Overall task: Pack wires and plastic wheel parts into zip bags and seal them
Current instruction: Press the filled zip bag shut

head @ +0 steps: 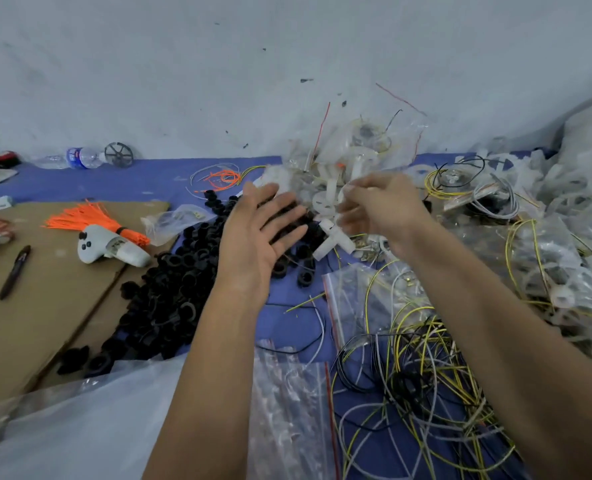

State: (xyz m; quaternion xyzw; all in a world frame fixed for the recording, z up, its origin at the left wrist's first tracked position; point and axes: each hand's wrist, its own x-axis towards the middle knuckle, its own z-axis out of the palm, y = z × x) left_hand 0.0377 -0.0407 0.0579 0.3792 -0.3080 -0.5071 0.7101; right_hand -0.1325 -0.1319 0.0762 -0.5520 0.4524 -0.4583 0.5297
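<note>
The left hand (pixel 259 233) is hovering with fingers spread flat over round black plastic rings (pixel 169 299). The right hand (pixel 379 206) is pinching a crinkled clear bag (pixel 351 183) (blurred) beside white ribbed wheels (pixel 332 233).

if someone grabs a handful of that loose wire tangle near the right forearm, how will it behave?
The tangle of thin yellow, black and grey wires is probably floppy: strands lie in loose curls. Loops interlock, so neighbours would likely drag along. Looks light; it may snag the clear red-striped zip bag beside it.

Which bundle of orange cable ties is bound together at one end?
The big bundle of orange cable ties on the cardboard, banded beside the white controller. The far smaller orange bunch lies loose on the blue mat.
</note>
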